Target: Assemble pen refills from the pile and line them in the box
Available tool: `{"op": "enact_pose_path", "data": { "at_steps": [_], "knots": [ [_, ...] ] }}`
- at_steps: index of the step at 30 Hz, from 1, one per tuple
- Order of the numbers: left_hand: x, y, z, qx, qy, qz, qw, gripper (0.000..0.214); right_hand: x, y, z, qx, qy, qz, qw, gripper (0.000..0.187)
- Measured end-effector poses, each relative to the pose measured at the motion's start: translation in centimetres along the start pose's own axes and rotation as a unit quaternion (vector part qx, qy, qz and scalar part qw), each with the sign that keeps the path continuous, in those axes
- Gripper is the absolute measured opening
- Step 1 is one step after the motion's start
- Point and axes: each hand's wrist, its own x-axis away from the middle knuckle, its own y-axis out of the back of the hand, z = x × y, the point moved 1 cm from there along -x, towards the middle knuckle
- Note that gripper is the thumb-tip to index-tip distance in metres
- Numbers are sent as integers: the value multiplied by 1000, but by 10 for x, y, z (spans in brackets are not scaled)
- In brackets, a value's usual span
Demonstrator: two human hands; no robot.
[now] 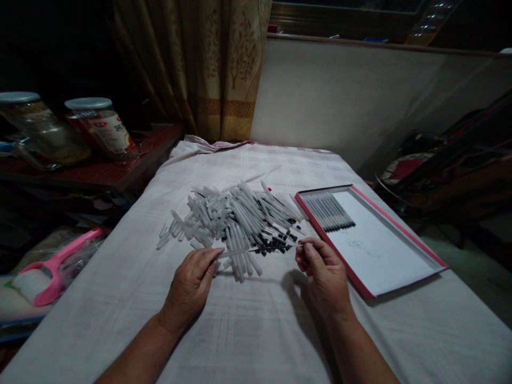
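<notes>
My left hand [192, 278] is closed on a clear pen barrel [235, 253], which points to the right. My right hand [325, 272] pinches the end of a thin pen refill [276, 247] with dark ink. The refill's other end points left and lies in line with the barrel's open end; whether its tip is inside cannot be made out. Behind both hands a pile of loose clear pen barrels and caps [216, 210] covers the cloth. Small black pen parts [280, 240] lie scattered at the pile's right side.
Right of the pile stands a shallow red-edged box lid [362, 290] with a row of pens [328, 210] in it. A white cloth [232, 330] covers the table. On the left are jars [100, 128] on a wooden shelf and a pink-handled item [60, 264].
</notes>
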Motion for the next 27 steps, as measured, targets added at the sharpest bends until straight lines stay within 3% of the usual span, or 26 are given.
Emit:
{"op": "enact_pose_path", "data": {
  "at_steps": [7,13,16,20,22,27],
  "knots": [
    [0,-1,0,-79,-113,-7,990,27,0,0,1,2,8,0,1000,35],
    [1,-2,-6,-114,-147,33,982,27,7,-6,-8,131,70,90,985,20],
    [4,-4,-10,-118,-152,48,980,26,17,-15,-12,217,175,176,944,18],
    [5,-6,-13,-104,-145,57,982,22,28,-24,-20,310,282,277,865,35],
    [5,-6,-14,-100,-134,51,985,21,25,-24,-24,369,301,263,839,37],
    [4,-7,-12,-94,-114,39,988,18,10,-17,-30,528,305,182,771,22]
  ]
}}
